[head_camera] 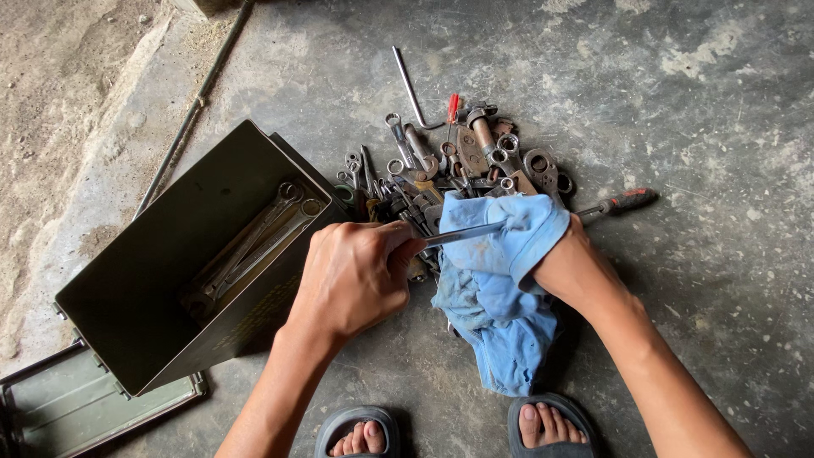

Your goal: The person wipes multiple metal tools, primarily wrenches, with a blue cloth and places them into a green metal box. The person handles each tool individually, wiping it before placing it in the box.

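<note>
My left hand (356, 276) is closed around one end of a slim metal wrench (462, 234). The wrench's other end runs into a stained blue rag (500, 288), which my right hand (572, 267) grips from inside its folds. Both hands hover just in front of a heap of loose metal tools (458, 165) on the concrete floor. An olive metal box (170, 271) stands open to the left of my left hand, with a few long wrenches (263, 233) lying inside it.
The box's lid (93, 407) lies flat at the lower left. A red-handled screwdriver (623, 202) sticks out right of the rag. A long thin rod (191, 119) lies on the floor at the upper left. My sandalled feet (449, 428) are at the bottom edge.
</note>
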